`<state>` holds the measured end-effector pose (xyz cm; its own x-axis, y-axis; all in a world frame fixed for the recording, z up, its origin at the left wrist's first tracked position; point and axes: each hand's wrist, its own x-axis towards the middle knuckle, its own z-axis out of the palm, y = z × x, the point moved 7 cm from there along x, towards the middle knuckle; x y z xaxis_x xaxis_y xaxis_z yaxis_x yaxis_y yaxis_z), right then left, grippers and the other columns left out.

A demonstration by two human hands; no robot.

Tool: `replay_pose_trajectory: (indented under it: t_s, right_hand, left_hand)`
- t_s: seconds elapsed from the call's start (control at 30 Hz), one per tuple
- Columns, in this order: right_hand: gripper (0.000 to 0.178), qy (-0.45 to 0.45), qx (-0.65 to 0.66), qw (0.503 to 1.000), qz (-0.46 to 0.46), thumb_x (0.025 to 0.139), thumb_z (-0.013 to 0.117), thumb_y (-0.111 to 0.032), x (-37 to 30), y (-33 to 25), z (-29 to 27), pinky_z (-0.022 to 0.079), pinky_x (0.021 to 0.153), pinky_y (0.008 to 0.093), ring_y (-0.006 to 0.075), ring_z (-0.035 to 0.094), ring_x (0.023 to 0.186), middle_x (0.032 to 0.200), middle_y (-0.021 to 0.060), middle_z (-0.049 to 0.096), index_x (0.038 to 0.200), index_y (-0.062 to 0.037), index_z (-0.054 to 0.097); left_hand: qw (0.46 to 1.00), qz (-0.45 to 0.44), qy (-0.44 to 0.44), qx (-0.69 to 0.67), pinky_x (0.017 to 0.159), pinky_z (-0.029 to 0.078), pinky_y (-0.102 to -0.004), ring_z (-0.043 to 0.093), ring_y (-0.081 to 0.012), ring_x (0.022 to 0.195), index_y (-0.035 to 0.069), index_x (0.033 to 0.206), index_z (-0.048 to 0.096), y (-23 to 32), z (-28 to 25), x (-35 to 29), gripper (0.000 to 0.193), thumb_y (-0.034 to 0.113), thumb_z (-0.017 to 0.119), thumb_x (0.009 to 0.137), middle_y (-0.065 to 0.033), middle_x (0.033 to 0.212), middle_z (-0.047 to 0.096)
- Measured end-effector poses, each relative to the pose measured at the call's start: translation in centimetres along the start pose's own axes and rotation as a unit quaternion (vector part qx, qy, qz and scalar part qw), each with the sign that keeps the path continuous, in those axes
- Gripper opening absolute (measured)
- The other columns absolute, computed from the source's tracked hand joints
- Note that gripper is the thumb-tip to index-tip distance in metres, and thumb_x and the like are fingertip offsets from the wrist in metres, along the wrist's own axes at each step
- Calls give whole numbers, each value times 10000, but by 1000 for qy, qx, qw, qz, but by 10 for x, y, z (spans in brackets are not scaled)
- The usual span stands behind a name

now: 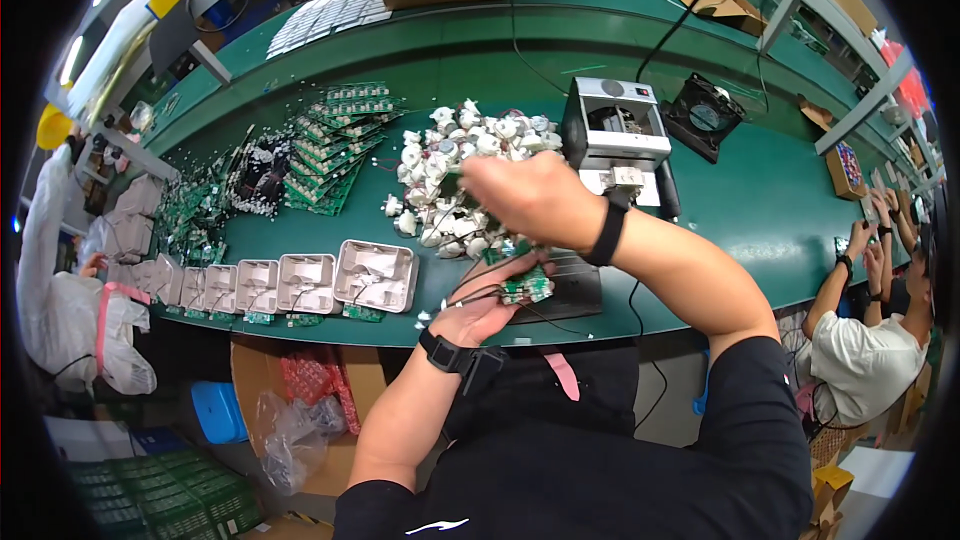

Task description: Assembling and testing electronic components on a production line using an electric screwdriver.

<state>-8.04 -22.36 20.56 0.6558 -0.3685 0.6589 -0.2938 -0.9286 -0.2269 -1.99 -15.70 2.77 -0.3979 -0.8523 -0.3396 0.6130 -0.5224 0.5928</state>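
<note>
The tabletop (pixel 745 205) looks smooth and glossy, the white parts (pixel 434 169) plastic.

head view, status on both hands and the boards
Left hand: palm up, holding green circuit boards and dark wires. Right hand: over white parts pile, blurred, grip unclear. Pile crowds space just beyond left hand.

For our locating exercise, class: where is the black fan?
In the head view, the black fan sits at upper right on the green table, just right of the grey machine.

Right hand (pixel 537 198) blurred, contents unclear
</note>
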Motion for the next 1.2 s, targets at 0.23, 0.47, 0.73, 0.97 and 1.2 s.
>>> replay_pose_trajectory:
  t_s: [0.23, 0.47, 0.73, 0.97, 1.2]
  right_hand:
    - [141, -265, 264, 927, -5, 951, 645, -220, -5, -25, 28, 534, 596, 452, 319, 674, 644, 753, 103, 668, 924, -83, 624]
    - [300, -37, 66, 996, -37, 927, 692, -181, 35, -47, 29, 552, 683, 386, 307, 683, 772, 906, 145, 686, 1174, -25, 624]
    - [353, 121, 96, 987, 53, 1026, 580, -210, 31, -26, -55, 536, 774, 321, 201, 658, 822, 993, 128, 662, 1264, 50, 555]
    - [288, 84, 20, 983, 164, 1023, 558, -131, -41, 9, -77, 522, 774, 293, 172, 641, 816, 960, 102, 647, 1255, 39, 551]
    - [225, 119, 86, 878, 455, 995, 567, -54, -138, 41, -81, 504, 717, 265, 122, 608, 783, 923, 62, 624, 1203, 32, 569]
  left_hand:
    - [904, 59, -310, -289, 1152, 334, -686, 453, -391, 1409, 100, 1489, 443, 34, 45, -49, 843, 648, 665, 888, -180, 1517, 485]
    - [944, 83, -95, -304, 1138, 315, -727, 455, -439, 1395, 122, 1500, 441, 50, 7, -58, 1013, 819, 615, 786, -179, 1517, 484]
    - [927, 317, -59, -192, 1111, 379, -715, 452, -502, 1347, 73, 1409, 533, 282, -100, -151, 871, 748, 610, 863, -215, 1416, 533]
    - [607, 477, 632, 69, 1100, 434, -553, 540, -426, 1309, -66, 1446, 481, 473, -337, -319, 879, 644, 590, 939, -252, 1356, 588]
    - [491, 510, 527, 470, 848, 529, -301, 675, -144, 879, -45, 1068, 701, 458, -256, -196, 353, 297, 648, 1000, -59, 904, 723]
